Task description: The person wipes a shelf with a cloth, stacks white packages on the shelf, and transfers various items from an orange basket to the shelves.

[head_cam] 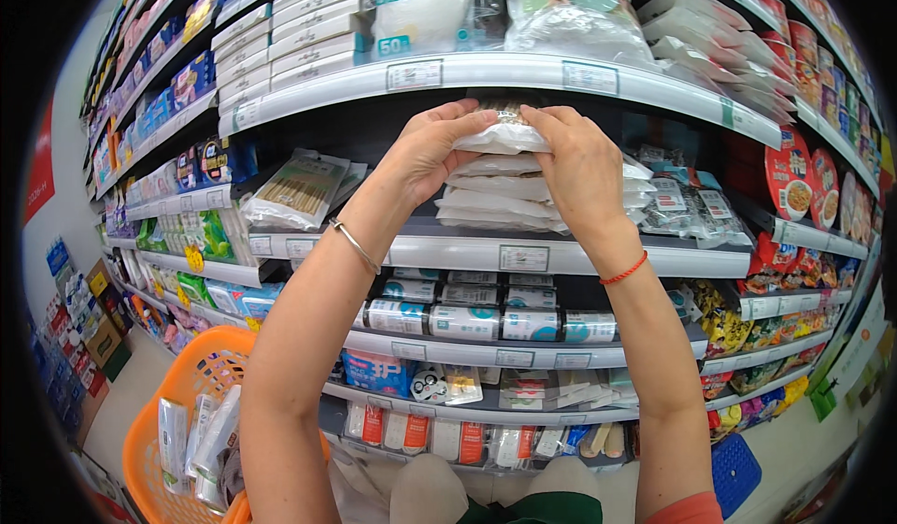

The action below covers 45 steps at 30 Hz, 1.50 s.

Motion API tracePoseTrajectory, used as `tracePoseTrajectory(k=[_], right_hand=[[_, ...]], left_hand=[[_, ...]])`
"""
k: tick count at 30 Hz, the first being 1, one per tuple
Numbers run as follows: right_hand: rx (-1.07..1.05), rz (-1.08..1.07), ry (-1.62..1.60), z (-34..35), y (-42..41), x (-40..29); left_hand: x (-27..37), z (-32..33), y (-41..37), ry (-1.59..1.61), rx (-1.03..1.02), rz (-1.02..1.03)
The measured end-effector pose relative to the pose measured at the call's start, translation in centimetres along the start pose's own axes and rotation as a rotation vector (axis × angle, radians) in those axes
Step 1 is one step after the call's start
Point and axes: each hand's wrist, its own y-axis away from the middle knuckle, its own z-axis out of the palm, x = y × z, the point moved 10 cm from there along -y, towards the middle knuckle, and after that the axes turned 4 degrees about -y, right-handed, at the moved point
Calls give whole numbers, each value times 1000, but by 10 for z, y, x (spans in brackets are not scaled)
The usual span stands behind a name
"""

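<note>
Both hands are on a clear-and-white plastic pack [502, 137] with thin brown sticks showing at its top. My left hand [436, 147] grips its left end, thumb on top. At the right end my right hand [580, 156] holds it with the fingers over the top. Right under it lies a stack of similar white packs [499, 194] on the middle shelf [434, 252]; whether the held pack touches the stack cannot be told. Farther left on this shelf is a pack of bamboo sticks [300, 186]. Clear bags with white labels [690, 201] lie to the right.
An upper shelf edge [483, 74] runs just above my hands, with white boxes [315, 30] and plastic bags on it. Rolls [462, 321] fill a lower shelf. At lower left stands an orange basket [151, 412] holding several wrapped rolls. A blue stool [734, 471] is at lower right.
</note>
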Motion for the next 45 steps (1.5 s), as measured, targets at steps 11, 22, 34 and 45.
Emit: tracePoseTrajectory(k=[11,22,34,45], right_hand=[[-30,25,58,-58,10,62],[-146,97,-17,-37,24,108],[-284,215,-243,-43,25,111],[-215,80,119,-42,31,90]], left_hand=[[-8,89,-30,20,-109,-17],[-13,100,-42,-612,-70,-127],[-3,105,-30,-1066,-168,-28],[-5,112,-30,-1195,-249,343]])
